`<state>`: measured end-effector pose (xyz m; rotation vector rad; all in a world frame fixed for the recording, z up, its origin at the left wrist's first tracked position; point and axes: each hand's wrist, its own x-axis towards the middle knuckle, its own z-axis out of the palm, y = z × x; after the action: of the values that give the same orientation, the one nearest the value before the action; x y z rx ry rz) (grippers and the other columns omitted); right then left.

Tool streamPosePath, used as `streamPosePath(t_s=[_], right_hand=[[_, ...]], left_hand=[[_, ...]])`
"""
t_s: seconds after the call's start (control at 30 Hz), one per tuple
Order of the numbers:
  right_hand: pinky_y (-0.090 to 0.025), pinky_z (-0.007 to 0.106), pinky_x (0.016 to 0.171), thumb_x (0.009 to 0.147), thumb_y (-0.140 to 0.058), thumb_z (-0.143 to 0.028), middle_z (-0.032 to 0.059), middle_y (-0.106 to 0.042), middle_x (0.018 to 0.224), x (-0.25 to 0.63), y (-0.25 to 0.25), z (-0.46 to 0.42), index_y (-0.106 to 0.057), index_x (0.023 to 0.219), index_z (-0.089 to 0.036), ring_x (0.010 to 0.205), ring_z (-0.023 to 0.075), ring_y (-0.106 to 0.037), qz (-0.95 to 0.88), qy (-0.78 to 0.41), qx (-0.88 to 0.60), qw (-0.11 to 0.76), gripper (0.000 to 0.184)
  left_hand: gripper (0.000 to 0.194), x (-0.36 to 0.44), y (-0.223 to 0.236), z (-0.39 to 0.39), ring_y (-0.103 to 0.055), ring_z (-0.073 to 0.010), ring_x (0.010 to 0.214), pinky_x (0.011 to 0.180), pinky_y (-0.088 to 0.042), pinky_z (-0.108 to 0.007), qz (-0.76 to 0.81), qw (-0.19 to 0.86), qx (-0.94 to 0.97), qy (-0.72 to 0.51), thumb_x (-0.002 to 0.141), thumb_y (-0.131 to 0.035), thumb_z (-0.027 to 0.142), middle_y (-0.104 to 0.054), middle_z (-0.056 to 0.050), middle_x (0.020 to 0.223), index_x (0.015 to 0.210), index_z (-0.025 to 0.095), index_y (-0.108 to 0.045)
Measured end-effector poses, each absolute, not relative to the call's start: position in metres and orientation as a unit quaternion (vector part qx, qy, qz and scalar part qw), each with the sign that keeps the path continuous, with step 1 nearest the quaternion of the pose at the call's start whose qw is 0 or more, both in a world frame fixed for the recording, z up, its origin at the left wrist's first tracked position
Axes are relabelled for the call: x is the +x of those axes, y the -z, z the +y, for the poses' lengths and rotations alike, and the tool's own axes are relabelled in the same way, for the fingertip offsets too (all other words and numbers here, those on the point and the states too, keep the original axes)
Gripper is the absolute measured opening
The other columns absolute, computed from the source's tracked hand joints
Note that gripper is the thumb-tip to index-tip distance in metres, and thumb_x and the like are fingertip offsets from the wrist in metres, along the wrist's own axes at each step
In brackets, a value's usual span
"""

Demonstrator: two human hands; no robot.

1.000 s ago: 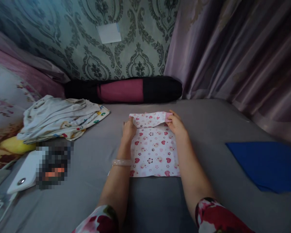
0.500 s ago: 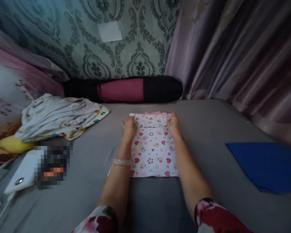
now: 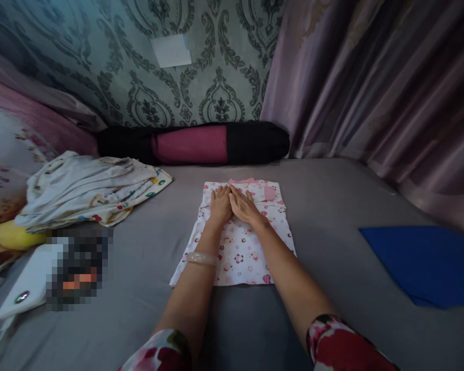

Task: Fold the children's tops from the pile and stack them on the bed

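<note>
A white garment [image 3: 238,257] printed with red hearts and flowers lies partly folded on the grey bed sheet, its pink trim showing at the far edge and a pink cuff at the right of the fold. Flat on the folded upper part rests my left hand [image 3: 220,202], fingers stretched forward. Right beside it, touching at the fingertips, my right hand [image 3: 243,204] also presses down flat on the cloth. Neither hand grips anything. The forearms cover parts of the garment's sides.
A crumpled pale cloth [image 3: 88,188] lies to the left, near a white power bank [image 3: 34,281] with a cable and a blurred dark object [image 3: 79,268]. Folded blue fabric [image 3: 425,263] is at the right. A black and pink bolster [image 3: 193,144] lines the wall.
Both hands have let go of the garment's upper side edges and come together on the middle of the fold. The garment's lower left corner now spreads further out to the left.
</note>
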<state>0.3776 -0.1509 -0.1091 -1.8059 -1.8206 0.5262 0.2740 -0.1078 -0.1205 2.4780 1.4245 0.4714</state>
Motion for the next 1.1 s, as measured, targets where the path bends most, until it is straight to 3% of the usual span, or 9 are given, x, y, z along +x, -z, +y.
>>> streamPosePath(t_s=[0.6,0.7,0.87,1.1], right_hand=[[-0.006,0.054,0.117,0.099,-0.026,-0.033,0.0062,-0.032,0.156,0.391,0.125,-0.148,-0.039,0.148,-0.02,0.146,0.0269,-0.02,-0.67,-0.083,-0.716,0.174,0.052],[-0.007,0.054,0.117,0.099,-0.026,-0.034,0.0049,-0.033,0.156,0.394,0.125,-0.148,-0.04,0.147,-0.024,0.146,0.0265,-0.02,-0.661,-0.079,-0.725,0.174,0.051],[-0.005,0.055,0.116,0.099,-0.028,-0.033,0.0079,-0.033,0.156,0.397,0.125,-0.149,-0.042,0.146,-0.02,0.146,0.0284,-0.02,-0.651,-0.088,-0.729,0.192,0.051],[-0.004,0.052,0.117,0.098,-0.03,-0.036,0.0075,-0.032,0.156,0.401,0.128,-0.147,-0.042,0.146,-0.019,0.146,0.0297,-0.019,-0.631,-0.09,-0.745,0.196,0.052]], left_hand=[[0.05,0.272,0.128,-0.101,-0.028,-0.0289,0.144,0.117,-0.016,-0.054,0.548,0.087,0.817,-0.158,0.098,-0.028,0.035,-0.041,-0.01,0.152,0.142,0.02,-0.045],[0.05,0.271,0.129,-0.1,-0.03,-0.0293,0.143,0.117,-0.018,-0.052,0.556,0.078,0.81,-0.17,0.097,-0.031,0.038,-0.039,-0.012,0.152,0.141,0.019,-0.047],[0.052,0.268,0.131,-0.097,-0.031,-0.0305,0.143,0.117,-0.02,-0.048,0.577,0.069,0.792,-0.186,0.097,-0.033,0.039,-0.039,-0.016,0.152,0.14,0.014,-0.048],[0.056,0.266,0.128,-0.099,-0.028,-0.0322,0.144,0.117,-0.019,-0.052,0.599,0.079,0.777,-0.18,0.096,-0.032,0.039,-0.036,-0.018,0.153,0.144,0.011,-0.041]])
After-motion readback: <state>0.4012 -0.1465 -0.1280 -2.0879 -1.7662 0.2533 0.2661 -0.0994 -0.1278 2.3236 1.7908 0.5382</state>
